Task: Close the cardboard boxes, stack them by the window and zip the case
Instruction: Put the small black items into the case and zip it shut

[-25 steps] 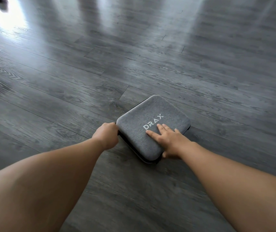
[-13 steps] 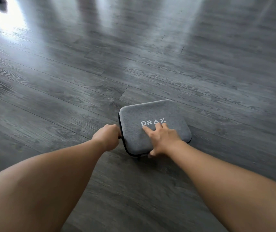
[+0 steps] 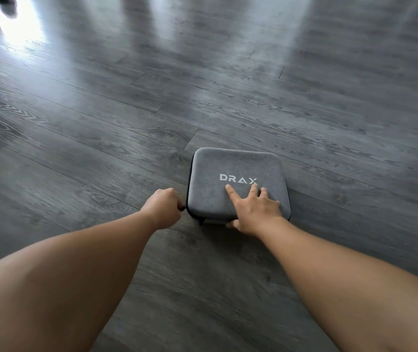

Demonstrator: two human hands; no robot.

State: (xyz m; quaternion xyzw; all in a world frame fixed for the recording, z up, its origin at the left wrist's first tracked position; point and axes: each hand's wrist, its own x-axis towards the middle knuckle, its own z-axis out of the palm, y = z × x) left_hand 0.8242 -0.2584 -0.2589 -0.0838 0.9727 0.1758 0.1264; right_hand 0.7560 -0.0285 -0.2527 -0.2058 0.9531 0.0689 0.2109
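Dark grey wood-grain planks of the floor (image 3: 101, 138) filled the whole view, with a bright glare of light at the far left and blurred dark shapes in the top left corner. On the planks, right of centre, lay a grey fabric case (image 3: 230, 168) with rounded corners and the white word DRAX across its lid. The right hand (image 3: 255, 212) rested on the near half of the lid, its fingers (image 3: 231, 193) spread straight just below the lettering and its thumb hooked over the near edge. The left hand (image 3: 162, 208) sat at the case's near left corner, curled into a fist; a small dark piece, apparently the zip pull, showed at its fingertips against the black zip seam, though the grip itself was hidden behind the knuckles. Both bare forearms reached in from the bottom corners. Open floor lay on every side of the case, widest to the left and beyond the far edge.
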